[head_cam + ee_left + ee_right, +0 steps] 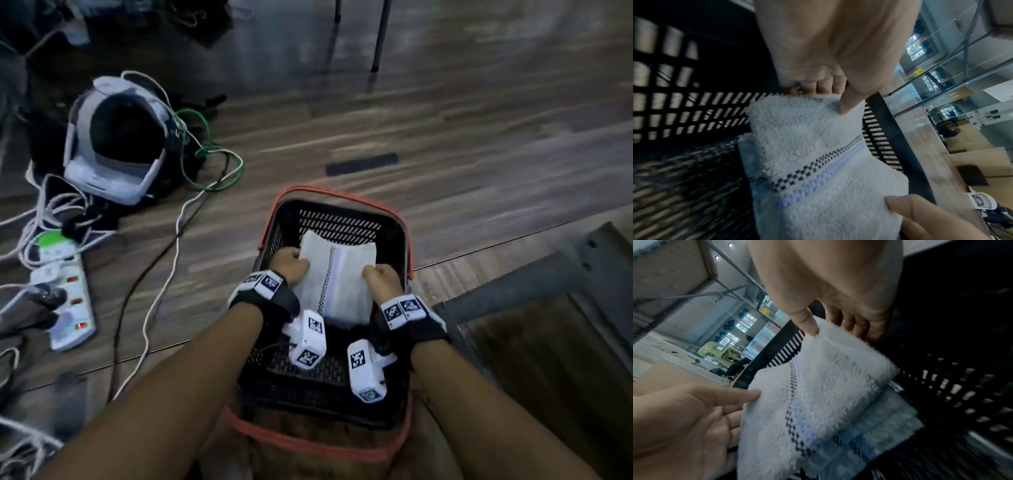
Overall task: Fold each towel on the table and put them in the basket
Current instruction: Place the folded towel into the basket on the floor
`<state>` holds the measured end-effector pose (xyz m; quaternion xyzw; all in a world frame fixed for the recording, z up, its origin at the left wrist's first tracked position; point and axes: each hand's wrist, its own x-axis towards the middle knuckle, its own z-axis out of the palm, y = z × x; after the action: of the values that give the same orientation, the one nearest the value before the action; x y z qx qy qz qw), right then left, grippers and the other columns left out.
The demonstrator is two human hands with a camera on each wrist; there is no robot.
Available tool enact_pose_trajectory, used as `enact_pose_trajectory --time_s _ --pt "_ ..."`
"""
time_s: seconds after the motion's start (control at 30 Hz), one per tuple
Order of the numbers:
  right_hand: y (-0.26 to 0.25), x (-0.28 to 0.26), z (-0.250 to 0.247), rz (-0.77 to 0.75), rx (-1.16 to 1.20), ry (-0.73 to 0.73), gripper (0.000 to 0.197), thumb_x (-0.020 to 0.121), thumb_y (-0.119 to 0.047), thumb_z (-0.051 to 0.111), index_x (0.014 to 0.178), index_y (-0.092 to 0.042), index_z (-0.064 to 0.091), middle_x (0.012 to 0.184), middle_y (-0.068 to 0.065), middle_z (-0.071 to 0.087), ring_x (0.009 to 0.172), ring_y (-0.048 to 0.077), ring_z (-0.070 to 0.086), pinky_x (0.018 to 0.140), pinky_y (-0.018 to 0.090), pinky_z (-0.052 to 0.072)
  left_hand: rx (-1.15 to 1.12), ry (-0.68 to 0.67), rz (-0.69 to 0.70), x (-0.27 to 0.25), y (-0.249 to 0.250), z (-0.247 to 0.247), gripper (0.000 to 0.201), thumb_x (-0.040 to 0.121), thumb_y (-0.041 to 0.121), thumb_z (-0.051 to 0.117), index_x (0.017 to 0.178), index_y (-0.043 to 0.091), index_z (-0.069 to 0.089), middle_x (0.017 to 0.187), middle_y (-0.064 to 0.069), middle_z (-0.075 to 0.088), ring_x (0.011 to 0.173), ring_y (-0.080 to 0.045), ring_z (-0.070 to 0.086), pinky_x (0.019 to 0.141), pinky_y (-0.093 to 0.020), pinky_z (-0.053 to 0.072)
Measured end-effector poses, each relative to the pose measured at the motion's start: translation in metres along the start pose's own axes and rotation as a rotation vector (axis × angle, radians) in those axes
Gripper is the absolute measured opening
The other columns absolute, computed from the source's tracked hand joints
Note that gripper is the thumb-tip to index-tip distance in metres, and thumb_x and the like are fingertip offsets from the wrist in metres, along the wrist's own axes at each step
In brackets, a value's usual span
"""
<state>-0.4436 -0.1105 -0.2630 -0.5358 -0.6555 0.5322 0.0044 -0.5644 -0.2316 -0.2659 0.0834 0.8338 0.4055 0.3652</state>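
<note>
A black mesh basket (339, 222) with red handles stands on the wooden floor. Inside it I hold a folded white towel (337, 281) with a black checkered line and a pale blue stripe. My left hand (296, 260) grips its left edge, thumb on top and fingers curled beneath. My right hand (375, 274) pinches the right edge the same way. The left wrist view shows the towel (818, 154) against the basket wall (674, 97). In the right wrist view more striped white layers (869, 434) lie under the towel (828, 386); whether they belong to a separate towel I cannot tell.
A white headset (113, 144), a power strip (65, 298) and tangled white, black and green cables (212, 161) lie on the floor left of the basket. A grey metal frame (548, 291) stands close at the right. Black tape (361, 163) marks the floor beyond.
</note>
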Motion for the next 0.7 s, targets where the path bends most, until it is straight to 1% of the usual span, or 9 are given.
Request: enact_pose_trajectory --time_s 0.03,0.1,0.17,0.23,0.3,0.4,0.53,0.63,0.7 --pt "-0.001 0.012 0.003 -0.009 0.002 0.01 0.022 0.088 -0.014 0.046 0.101 -0.003 0.059 0.092 0.009 0.056 0.083 0.022 0.049 0.07 0.024 0.033 0.006 0.012 0.006 0.011 0.001 0.003 0.027 0.081 0.004 0.05 0.101 -0.002 0.067 0.105 -0.02 0.068 0.098 -0.034 0.063 0.083 -0.036 0.05" --pt "0.0 0.033 0.01 -0.003 -0.001 0.027 0.016 0.087 -0.016 0.046 0.096 -0.008 0.056 0.091 0.009 0.056 0.08 0.022 0.05 0.061 0.026 0.033 0.01 0.033 0.005 0.031 0.0 0.008 0.026 0.082 0.003 0.049 0.102 0.0 0.067 0.106 -0.018 0.068 0.099 -0.033 0.063 0.085 -0.037 0.05" --pt "0.002 0.048 0.016 0.008 -0.003 0.038 0.017 0.087 -0.015 0.046 0.099 -0.009 0.056 0.091 0.008 0.055 0.08 0.022 0.05 0.054 0.026 0.032 0.013 0.04 -0.003 0.045 -0.006 0.013 0.026 0.082 0.003 0.049 0.102 0.0 0.066 0.106 -0.018 0.068 0.099 -0.033 0.062 0.087 -0.037 0.05" --pt "0.006 0.056 0.021 0.029 -0.018 0.011 0.021 0.087 -0.015 0.046 0.103 -0.007 0.057 0.093 0.01 0.055 0.082 0.022 0.05 0.059 0.026 0.033 0.035 0.039 -0.023 0.053 -0.02 0.018 0.028 0.083 0.003 0.049 0.106 -0.001 0.064 0.109 -0.019 0.067 0.101 -0.033 0.062 0.086 -0.034 0.048" --pt "0.013 0.061 0.026 0.047 -0.044 -0.028 0.023 0.088 -0.016 0.044 0.104 -0.004 0.056 0.095 0.011 0.055 0.084 0.023 0.051 0.064 0.026 0.034 0.036 0.051 -0.048 0.057 -0.032 0.022 0.032 0.085 0.002 0.049 0.116 -0.001 0.058 0.116 -0.018 0.064 0.106 -0.033 0.059 0.087 -0.031 0.046" --pt "0.022 0.065 0.031 0.059 -0.067 -0.015 0.034 0.089 -0.017 0.044 0.115 0.002 0.054 0.098 0.011 0.053 0.088 0.024 0.05 0.073 0.027 0.034 0.034 0.08 -0.015 0.06 -0.04 0.028 0.035 0.087 0.001 0.048 0.123 -0.002 0.053 0.12 -0.018 0.062 0.109 -0.032 0.058 0.086 -0.026 0.042" --pt "0.025 0.065 0.034 0.066 -0.076 0.024 0.036 0.089 -0.017 0.044 0.116 0.005 0.052 0.098 0.012 0.052 0.089 0.025 0.052 0.073 0.026 0.033 0.001 0.122 0.048 0.063 -0.04 0.03 0.035 0.088 0.0 0.048 0.123 -0.001 0.052 0.121 -0.017 0.061 0.11 -0.03 0.057 0.084 -0.022 0.038" --pt "0.025 0.063 0.036 0.075 -0.093 0.047 0.039 0.089 -0.017 0.044 0.121 0.006 0.048 0.114 0.017 0.057 0.106 0.035 0.055 0.076 0.027 0.034 -0.001 0.152 0.086 0.064 -0.043 0.031 0.036 0.09 -0.001 0.048 0.126 0.0 0.051 0.122 -0.017 0.06 0.112 -0.029 0.056 0.085 -0.02 0.037" --pt "0.021 0.057 0.04 0.076 -0.097 0.09 0.044 0.09 -0.017 0.045 0.129 0.002 0.04 0.131 0.021 0.047 0.117 0.037 0.048 0.083 0.032 0.038 0.01 0.163 0.116 0.063 -0.046 0.034 0.041 0.09 0.001 0.048 0.131 0.001 0.046 0.127 -0.017 0.057 0.116 -0.029 0.054 0.091 -0.021 0.037"
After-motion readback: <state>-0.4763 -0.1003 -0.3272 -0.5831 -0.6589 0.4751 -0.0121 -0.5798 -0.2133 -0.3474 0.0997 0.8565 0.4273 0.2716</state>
